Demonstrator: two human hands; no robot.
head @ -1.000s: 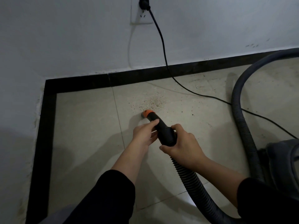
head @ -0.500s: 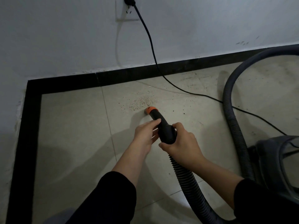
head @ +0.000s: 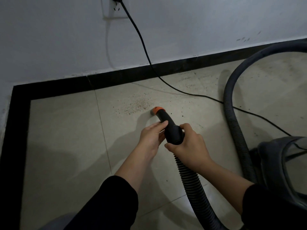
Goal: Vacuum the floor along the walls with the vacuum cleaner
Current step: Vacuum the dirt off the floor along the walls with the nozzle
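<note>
The right hand (head: pixel 189 145) grips the thick black end of the hose handle (head: pixel 172 135), fingers curled round it where the ribbed hose (head: pixel 191 180) joins. The left hand (head: pixel 150 138) holds the handle just ahead of that, thumb laid over the top and fingers underneath. The curved handle points away from the person, and its orange tip (head: pixel 157 110) is down at the floor (head: pixel 66 130), at the right edge of a patch of dark crumbs (head: pixel 136 105). More specks lie scattered farther right, near the black skirting (head: pixel 132 75) that runs along the far wall and turns down the left side at the corner.

The hose runs back towards the person, then loops round on the right to the grey vacuum cleaner (head: pixel 282 163), which stands on the floor at the right edge. A black power cord (head: pixel 144 52) hangs from the wall socket (head: pixel 114 10) at the top, crosses the skirting and trails over the tiles towards the machine, passing under the hose loop. Both forearms are bare below black sleeves (head: pixel 116 201).
</note>
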